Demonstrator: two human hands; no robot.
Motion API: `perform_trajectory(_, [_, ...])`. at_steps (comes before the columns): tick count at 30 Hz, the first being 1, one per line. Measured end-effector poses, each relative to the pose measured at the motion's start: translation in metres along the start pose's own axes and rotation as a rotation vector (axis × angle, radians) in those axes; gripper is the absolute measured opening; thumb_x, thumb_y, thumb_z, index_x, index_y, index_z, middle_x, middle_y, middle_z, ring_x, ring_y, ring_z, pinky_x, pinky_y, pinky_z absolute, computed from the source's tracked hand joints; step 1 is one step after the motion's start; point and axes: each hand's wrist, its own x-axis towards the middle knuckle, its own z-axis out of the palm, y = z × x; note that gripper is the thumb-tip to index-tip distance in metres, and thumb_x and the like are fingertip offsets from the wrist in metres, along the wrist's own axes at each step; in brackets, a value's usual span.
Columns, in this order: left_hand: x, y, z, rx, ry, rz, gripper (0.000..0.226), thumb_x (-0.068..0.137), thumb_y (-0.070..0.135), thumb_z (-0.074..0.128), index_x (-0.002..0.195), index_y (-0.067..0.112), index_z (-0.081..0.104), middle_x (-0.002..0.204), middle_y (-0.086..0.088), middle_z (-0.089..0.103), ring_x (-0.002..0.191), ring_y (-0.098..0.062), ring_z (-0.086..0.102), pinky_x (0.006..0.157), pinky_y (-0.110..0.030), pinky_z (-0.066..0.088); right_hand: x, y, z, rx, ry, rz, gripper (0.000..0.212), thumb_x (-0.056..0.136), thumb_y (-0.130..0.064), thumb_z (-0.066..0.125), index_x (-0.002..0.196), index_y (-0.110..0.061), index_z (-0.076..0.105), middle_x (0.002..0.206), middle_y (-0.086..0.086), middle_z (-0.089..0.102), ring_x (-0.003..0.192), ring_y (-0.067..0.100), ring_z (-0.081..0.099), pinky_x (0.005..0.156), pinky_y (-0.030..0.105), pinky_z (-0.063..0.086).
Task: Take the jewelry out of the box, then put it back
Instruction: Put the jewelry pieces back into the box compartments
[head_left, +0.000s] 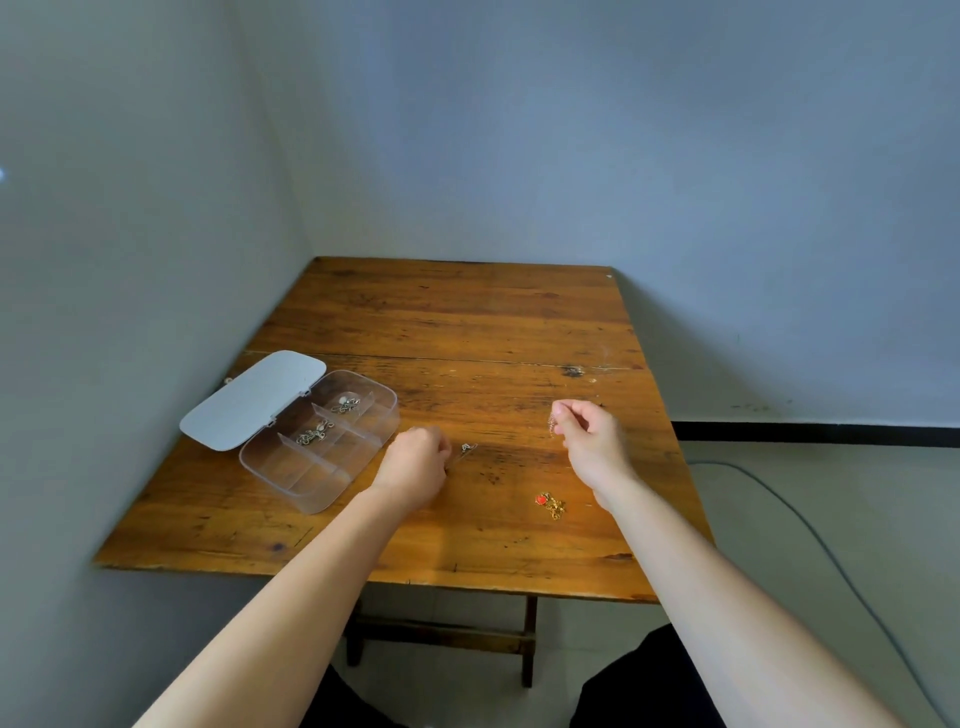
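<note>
Two bare hands work over a wooden worktop pushed into the corner of a grey-walled room, with a clear divided box as the fixed point of the scene. Its white lid lies swung open on the far side, and two of its compartments hold small tangled chains. Just right of the box, the left hand is curled with fingertips closed on one end of a thin silver chain, most of which lies slack on the wood. Farther right of the box, the right hand is lifted off the surface, thumb and forefinger pinched on what looks like a fine pale chain; it is too small to tell more. A gold piece with a red charm rests loose on the wood, well right of the box and nearer the person than either hand.

The jewelry appears split between box and worktop, so which half of the task is under way cannot be read. Either way, each chain is best lifted clear by one end so that it hangs straight, moved one at a time, and lowered into, or out of, a single compartment without snagging the dividers or a neighbouring chain.
</note>
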Motion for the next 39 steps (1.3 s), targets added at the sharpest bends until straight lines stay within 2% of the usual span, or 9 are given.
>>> perform_trajectory(4, [-0.009,-0.014,-0.043,-0.342,0.284,0.009,0.011,0.094,0.011,0.059,0.1,0.016,0.067,0.088,0.001,0.071,0.077,-0.016,0.066,0.067,-0.03,0.053,-0.001,-0.031,0.02,0.069,-0.047,-0.043,0.013,0.101,-0.031,0.056,0.108,-0.028,0.067,0.09,-0.01,0.07,0.08,0.006,0.063,0.066,0.017,0.047])
perform_trajectory(7, [-0.011,-0.021,-0.084,-0.682,0.4,-0.044,0.014,0.094,0.01,0.06,0.095,0.024,0.063,0.087,0.0,0.071,0.077,-0.011,0.072,0.063,-0.023,0.059,0.001,-0.056,0.036,0.093,-0.076,-0.07,0.014,0.101,-0.032,0.057,0.107,-0.028,0.068,0.09,-0.01,0.071,0.079,0.005,0.064,0.058,0.01,0.045])
perform_trajectory(9, [-0.01,-0.025,-0.112,-0.842,0.463,-0.05,0.015,0.095,0.006,0.06,0.095,0.02,0.063,0.088,-0.005,0.069,0.079,-0.014,0.075,0.062,-0.023,0.059,0.004,-0.072,0.048,0.108,-0.103,-0.08,0.016,0.1,-0.033,0.057,0.111,-0.028,0.068,0.092,-0.01,0.071,0.081,0.006,0.065,0.06,0.012,0.044])
perform_trajectory(13, [-0.007,-0.032,-0.159,-0.972,0.554,-0.018,0.011,0.093,0.001,0.061,0.093,0.012,0.063,0.082,-0.009,0.063,0.08,-0.023,0.076,0.064,-0.029,0.061,0.01,-0.101,0.072,0.148,-0.147,-0.102,0.017,0.1,-0.033,0.058,0.11,-0.025,0.069,0.094,-0.009,0.071,0.085,0.008,0.067,0.067,0.017,0.049])
perform_trajectory(16, [-0.007,-0.037,-0.182,-1.0,0.585,0.009,0.008,0.093,0.003,0.062,0.094,0.011,0.064,0.081,-0.008,0.063,0.08,-0.025,0.076,0.065,-0.034,0.062,0.014,-0.12,0.09,0.184,-0.175,-0.118,0.011,0.1,-0.031,0.058,0.103,-0.028,0.068,0.092,-0.006,0.071,0.086,0.01,0.068,0.07,0.019,0.053])
perform_trajectory(25, [-0.004,-0.051,-0.199,-0.968,0.652,0.011,0.008,0.093,0.005,0.061,0.093,0.011,0.064,0.084,-0.007,0.064,0.079,-0.023,0.076,0.071,-0.038,0.062,0.02,-0.152,0.138,0.193,-0.268,-0.164,0.015,0.1,-0.028,0.058,0.103,-0.022,0.072,0.086,0.0,0.073,0.077,0.011,0.066,0.072,0.022,0.057])
perform_trajectory(31, [-0.001,-0.06,-0.188,-0.97,0.644,-0.009,0.009,0.094,0.002,0.06,0.092,0.01,0.064,0.081,-0.005,0.063,0.077,-0.022,0.075,0.069,-0.036,0.062,0.022,-0.126,0.172,0.014,-0.321,-0.026,0.022,0.096,-0.024,0.058,0.087,-0.017,0.078,0.073,-0.003,0.073,0.062,0.008,0.062,0.062,0.023,0.053])
perform_trajectory(35, [0.0,-0.062,-0.178,-0.952,0.61,-0.004,0.012,0.094,0.002,0.06,0.09,0.013,0.064,0.08,-0.003,0.063,0.076,-0.021,0.075,0.068,-0.031,0.061,0.023,-0.106,0.179,-0.145,-0.41,0.066,0.027,0.095,-0.014,0.056,0.082,-0.015,0.08,0.083,0.005,0.078,0.069,0.013,0.065,0.079,0.034,0.059])
perform_trajectory(39, [0.002,-0.061,-0.171,-0.932,0.598,0.003,0.014,0.093,0.001,0.06,0.089,0.014,0.064,0.081,-0.005,0.062,0.074,-0.019,0.075,0.064,-0.025,0.059,0.025,-0.102,0.175,-0.141,-0.379,0.065,0.027,0.095,-0.015,0.056,0.081,-0.016,0.079,0.078,0.002,0.077,0.069,0.013,0.067,0.084,0.039,0.06])
